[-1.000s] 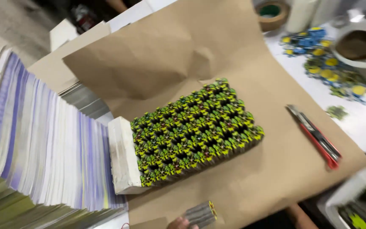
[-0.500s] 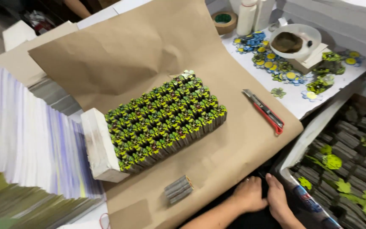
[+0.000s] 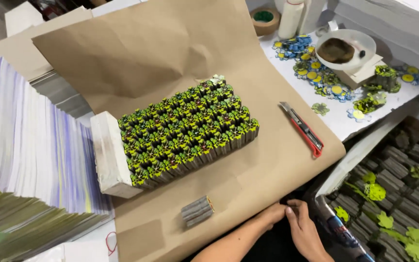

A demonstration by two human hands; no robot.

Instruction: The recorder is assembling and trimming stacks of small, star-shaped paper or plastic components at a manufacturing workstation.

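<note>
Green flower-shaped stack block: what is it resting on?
The block of green flower-shaped stacks sits on a brown kraft paper sheet, against a white block. The surface beneath the paper there is covered.

Matt, creased brown paper sheet; rough white block; glossy red plastic cutter

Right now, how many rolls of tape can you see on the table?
1. A roll of tape with a green centre lies flat at the far edge of the table, beside a white bottle. Others may be hidden beyond the frame.

Whatever the right hand and left hand pinch at the brown paper edge is too small to tell.
</note>
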